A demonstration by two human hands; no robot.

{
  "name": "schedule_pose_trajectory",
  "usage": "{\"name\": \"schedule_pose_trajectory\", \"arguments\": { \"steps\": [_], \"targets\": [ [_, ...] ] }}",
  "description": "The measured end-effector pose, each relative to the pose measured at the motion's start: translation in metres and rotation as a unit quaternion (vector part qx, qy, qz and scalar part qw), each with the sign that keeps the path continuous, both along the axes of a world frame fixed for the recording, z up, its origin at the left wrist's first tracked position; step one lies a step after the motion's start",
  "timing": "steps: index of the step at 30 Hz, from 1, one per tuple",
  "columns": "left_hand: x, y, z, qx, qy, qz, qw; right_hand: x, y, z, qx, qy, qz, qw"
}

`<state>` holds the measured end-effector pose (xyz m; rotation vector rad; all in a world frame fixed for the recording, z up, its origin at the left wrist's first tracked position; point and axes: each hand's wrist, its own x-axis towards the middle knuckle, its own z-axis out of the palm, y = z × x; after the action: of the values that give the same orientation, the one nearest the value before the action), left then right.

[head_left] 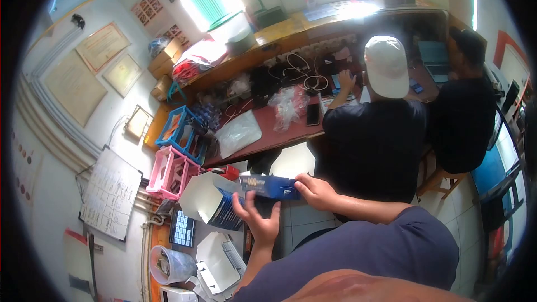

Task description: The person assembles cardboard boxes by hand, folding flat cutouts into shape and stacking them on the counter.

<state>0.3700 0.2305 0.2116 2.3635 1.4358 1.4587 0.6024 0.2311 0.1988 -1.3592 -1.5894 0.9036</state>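
Observation:
A dark blue printed carton [269,188] is held up in front of me, with a white inner flap [295,160] standing up behind it. My right hand [316,192] grips the carton's right end between thumb and fingers. Just below its left part, my left hand [259,221] has its fingers spread; whether a fingertip touches the carton I cannot tell. To the left of that hand stands a second blue carton [228,212], its white flaps [202,197] open.
Two people in dark shirts [372,140] sit at the red-brown desk [291,128] ahead. Pink crate [168,173], blue crate [182,128], calculator-like keypad [182,229], plastic bin [173,264] and white folded carton pieces [215,263] are on my left. A wooden stool [439,183] is at right.

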Motion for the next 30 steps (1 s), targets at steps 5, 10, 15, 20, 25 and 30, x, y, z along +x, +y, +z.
{"name": "schedule_pose_trajectory", "arguments": {
  "steps": [5, 10, 15, 20, 25, 30],
  "targets": [
    [-0.018, -0.001, 0.01, -0.491, -0.616, -0.086, 0.61, -0.006, 0.001, -0.047, 0.069, 0.114, 0.116, 0.984],
    [-0.035, 0.013, -0.039, -0.319, -0.62, -0.291, 0.655, -0.011, -0.008, -0.065, 0.074, 0.097, 0.189, 0.974],
    [-0.013, 0.005, -0.028, -0.246, -0.621, -0.168, 0.725, -0.01, -0.01, -0.062, -0.066, 0.116, 0.218, 0.967],
    [-0.021, 0.004, -0.018, -0.225, -0.505, -0.162, 0.818, 0.003, -0.026, -0.032, -0.241, 0.299, 0.224, 0.896],
    [-0.005, -0.004, -0.002, 0.097, -0.011, -0.067, 0.993, 0.01, -0.035, -0.018, 0.029, 0.151, 0.193, 0.969],
    [0.037, -0.011, 0.004, 0.099, 0.086, -0.108, 0.985, 0.014, -0.039, 0.022, 0.024, 0.216, 0.197, 0.956]
  ]
}}
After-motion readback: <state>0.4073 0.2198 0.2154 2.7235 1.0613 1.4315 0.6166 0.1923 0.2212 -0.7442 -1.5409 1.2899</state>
